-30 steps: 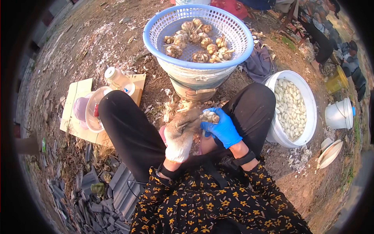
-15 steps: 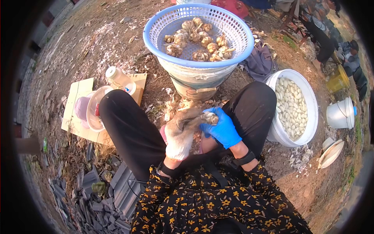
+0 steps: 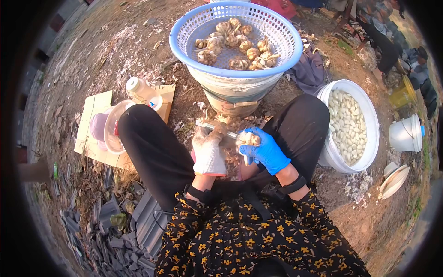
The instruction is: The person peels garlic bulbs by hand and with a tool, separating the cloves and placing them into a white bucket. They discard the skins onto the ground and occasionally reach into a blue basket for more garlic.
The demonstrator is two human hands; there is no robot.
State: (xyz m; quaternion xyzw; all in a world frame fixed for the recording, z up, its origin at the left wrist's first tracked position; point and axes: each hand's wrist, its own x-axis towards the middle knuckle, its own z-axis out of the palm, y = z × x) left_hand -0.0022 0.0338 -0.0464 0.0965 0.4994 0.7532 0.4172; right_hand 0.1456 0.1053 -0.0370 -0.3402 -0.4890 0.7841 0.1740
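Note:
My left hand [image 3: 207, 147], in a soiled white knit glove, is closed around a slim knife-like tool [image 3: 232, 134]. One end of it sticks out past the fingers at the left, and the shiny end points right toward a garlic bulb [image 3: 249, 140]. My right hand [image 3: 271, 153], in a blue rubber glove, grips that bulb between thumb and fingers. The pale bulb shows some bare cloves. Both hands are close together between my knees. Just beyond them, a blue plastic basket [image 3: 295, 55] with several whole garlic bulbs [image 3: 223, 28] rests on a bucket [image 3: 230, 92].
Right of my knee stands a white bucket [image 3: 373, 134] filled with peeled cloves [image 3: 346, 124]. Farther right are a lidded pail [image 3: 405, 134] and a straw hat [image 3: 393, 182]. Cardboard [image 3: 94, 138] with a jar [image 3: 140, 90] lies left. Roof tiles [image 3: 150, 221] are piled lower left. People sit upper right.
My left hand has drawn back slightly and turned, so the tool now shows. The garlic bulb in my right hand is more exposed. The view has shifted a little.

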